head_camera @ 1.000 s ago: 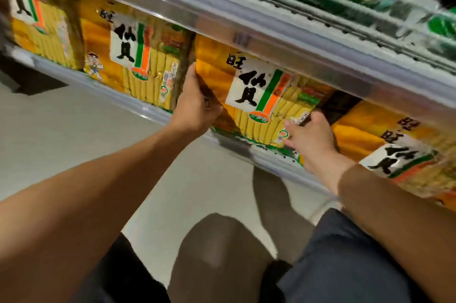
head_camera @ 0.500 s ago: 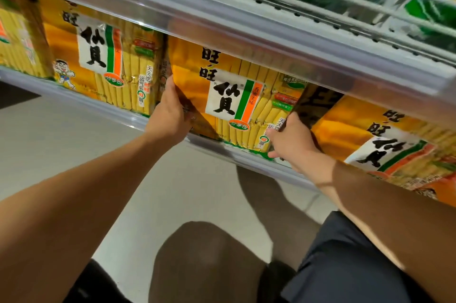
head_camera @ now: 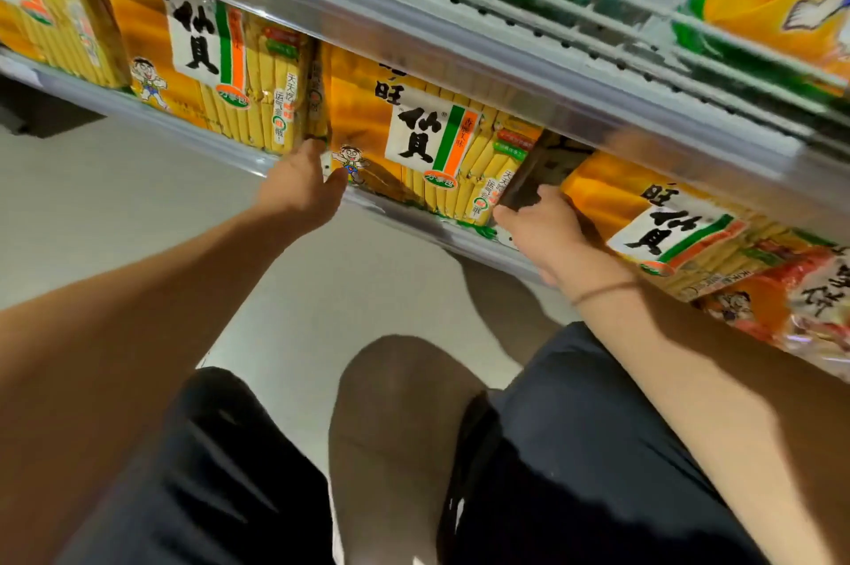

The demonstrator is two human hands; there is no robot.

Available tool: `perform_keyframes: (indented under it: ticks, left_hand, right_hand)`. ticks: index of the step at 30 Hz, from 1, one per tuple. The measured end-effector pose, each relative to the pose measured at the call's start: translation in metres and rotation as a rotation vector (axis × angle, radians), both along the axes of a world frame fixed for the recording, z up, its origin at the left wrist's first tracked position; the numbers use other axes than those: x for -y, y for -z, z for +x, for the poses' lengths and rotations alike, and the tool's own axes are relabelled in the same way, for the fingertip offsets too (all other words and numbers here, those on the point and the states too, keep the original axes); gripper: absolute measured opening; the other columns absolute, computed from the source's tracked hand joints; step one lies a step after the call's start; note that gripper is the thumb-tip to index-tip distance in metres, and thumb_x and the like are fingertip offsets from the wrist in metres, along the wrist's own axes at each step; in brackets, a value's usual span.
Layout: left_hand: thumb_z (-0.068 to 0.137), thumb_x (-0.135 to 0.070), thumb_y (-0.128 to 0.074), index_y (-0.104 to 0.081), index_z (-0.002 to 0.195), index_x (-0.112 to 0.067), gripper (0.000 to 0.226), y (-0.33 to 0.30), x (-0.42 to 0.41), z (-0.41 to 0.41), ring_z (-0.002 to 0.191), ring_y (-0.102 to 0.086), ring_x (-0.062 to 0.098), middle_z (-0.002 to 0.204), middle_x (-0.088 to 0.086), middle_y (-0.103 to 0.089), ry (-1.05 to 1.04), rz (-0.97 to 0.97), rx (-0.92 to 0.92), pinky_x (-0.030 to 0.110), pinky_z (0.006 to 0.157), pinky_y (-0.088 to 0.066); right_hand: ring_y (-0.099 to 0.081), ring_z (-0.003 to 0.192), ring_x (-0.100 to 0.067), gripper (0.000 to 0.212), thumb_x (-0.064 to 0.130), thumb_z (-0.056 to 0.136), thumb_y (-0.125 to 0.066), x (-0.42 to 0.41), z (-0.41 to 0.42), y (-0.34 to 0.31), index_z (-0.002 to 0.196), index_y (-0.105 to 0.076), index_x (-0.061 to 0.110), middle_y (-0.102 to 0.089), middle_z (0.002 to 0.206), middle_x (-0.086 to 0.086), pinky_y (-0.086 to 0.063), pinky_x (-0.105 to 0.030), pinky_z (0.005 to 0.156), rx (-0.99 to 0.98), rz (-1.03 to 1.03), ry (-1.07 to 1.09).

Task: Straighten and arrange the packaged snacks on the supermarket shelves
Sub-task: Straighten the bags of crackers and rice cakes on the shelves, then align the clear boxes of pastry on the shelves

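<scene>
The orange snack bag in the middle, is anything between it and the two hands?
Nothing visible. The left hand touches the middle snack bag at its lower left corner, and the right hand holds its right edge, beside the dark gap.

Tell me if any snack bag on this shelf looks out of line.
Yes: the yellow-orange rice cracker bag between both hands leaves a dark gap on its right, before the next yellow-orange bag.

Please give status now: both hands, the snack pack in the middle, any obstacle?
Left hand at middle snack pack, lower left corner, grip unclear. Right hand fingers in dark gap beside it. Neighbour pack close on right.
</scene>
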State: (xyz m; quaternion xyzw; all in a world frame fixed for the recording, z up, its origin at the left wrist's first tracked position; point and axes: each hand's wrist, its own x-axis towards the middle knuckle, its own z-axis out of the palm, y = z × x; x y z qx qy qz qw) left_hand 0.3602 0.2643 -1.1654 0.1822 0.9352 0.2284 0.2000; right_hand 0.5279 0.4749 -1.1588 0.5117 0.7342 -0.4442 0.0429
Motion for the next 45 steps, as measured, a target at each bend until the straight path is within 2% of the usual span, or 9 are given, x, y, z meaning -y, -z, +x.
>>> perform_keyframes:
  ticks: [4,11,16,18,22,31,34,42,45]
  left_hand:
    - [0.094,-0.022,-0.056,-0.069,0.1,-0.011,0.018,-0.113,0.038,0.061,0.092,-0.064,0.029,0.098,0.008,-0.07,0.099,0.011,0.203,0.032,0.076,-0.05]
    - [0.092,-0.018,-0.059,-0.067,0.083,-0.024,0.014,-0.38,0.083,0.145,0.072,-0.064,0.009,0.079,-0.008,-0.071,0.145,0.243,0.31,0.027,0.062,-0.047]
    - [0.092,-0.016,-0.059,-0.066,0.078,-0.033,0.023,-0.516,0.094,0.176,0.075,-0.066,0.004,0.081,-0.016,-0.07,0.357,0.309,0.278,0.018,0.063,-0.05]
    - [0.092,-0.018,-0.061,-0.066,0.079,-0.033,0.021,-0.562,0.076,0.196,0.075,-0.067,0.007,0.081,-0.013,-0.071,0.462,0.343,0.213,0.028,0.068,-0.054]
    - [0.093,-0.033,-0.059,-0.065,0.084,-0.04,0.014,-0.602,0.046,0.242,0.075,-0.064,0.002,0.082,-0.015,-0.07,0.564,0.422,0.16,0.031,0.068,-0.052]
    - [0.094,-0.022,-0.059,-0.066,0.076,-0.026,0.02,-0.658,-0.039,0.432,0.063,-0.057,0.009,0.072,-0.005,-0.065,0.957,0.495,0.177,0.02,0.059,-0.041]
    - [0.092,-0.026,-0.061,-0.066,0.075,-0.028,0.018,-0.664,-0.052,0.472,0.061,-0.055,0.004,0.071,-0.01,-0.065,1.031,0.479,0.144,0.012,0.053,-0.037]
    - [0.089,-0.034,-0.062,-0.062,0.09,-0.049,0.015,-0.704,-0.114,0.487,0.073,-0.064,0.008,0.084,-0.01,-0.071,1.011,0.43,0.082,0.027,0.073,-0.051]
    - [0.087,-0.026,-0.066,-0.066,0.087,-0.047,0.021,-0.729,-0.159,0.479,0.071,-0.064,0.011,0.083,-0.006,-0.071,0.959,0.51,0.048,0.025,0.069,-0.05]
  right_hand:
    - [-0.064,0.095,-0.023,0.019,0.011,0.092,-0.061,0.034,0.072,-0.108,0.107,-0.057,0.023,-0.065,0.107,-0.008,-0.056,-0.043,0.086,-0.151,-0.226,0.137]
    - [-0.064,0.069,-0.015,0.03,-0.011,0.089,-0.055,0.114,0.212,-0.386,0.097,-0.064,0.015,-0.066,0.086,-0.008,-0.052,-0.024,0.06,-0.265,-0.28,0.252]
    - [-0.072,0.079,-0.014,0.014,0.015,0.09,-0.065,0.154,0.3,-0.522,0.096,-0.07,0.026,-0.074,0.083,0.002,-0.058,-0.027,0.066,-0.378,-0.12,0.421]
    - [-0.072,0.079,-0.018,0.011,0.015,0.088,-0.068,0.167,0.344,-0.56,0.095,-0.07,0.023,-0.074,0.082,0.0,-0.057,-0.031,0.069,-0.48,-0.029,0.556]
    - [-0.072,0.076,-0.018,0.014,0.008,0.087,-0.066,0.185,0.406,-0.582,0.096,-0.07,0.018,-0.075,0.083,-0.004,-0.053,-0.032,0.067,-0.582,0.058,0.758]
    - [-0.07,0.075,-0.025,0.014,0.002,0.084,-0.067,0.18,0.575,-0.627,0.093,-0.069,0.012,-0.074,0.078,-0.01,-0.054,-0.03,0.062,-0.733,0.267,1.005]
    - [-0.07,0.074,-0.022,0.015,0.001,0.086,-0.066,0.151,0.617,-0.653,0.091,-0.069,0.015,-0.074,0.078,-0.008,-0.054,-0.023,0.059,-0.797,0.361,0.977]
    - [-0.071,0.082,-0.016,0.023,0.013,0.088,-0.065,0.035,0.658,-0.761,0.092,-0.071,0.035,-0.075,0.09,-0.001,-0.055,-0.021,0.066,-0.88,0.571,0.663]
    - [-0.071,0.085,-0.017,0.019,0.021,0.086,-0.067,-0.016,0.648,-0.784,0.095,-0.07,0.037,-0.074,0.092,0.0,-0.056,-0.024,0.068,-0.887,0.598,0.54]
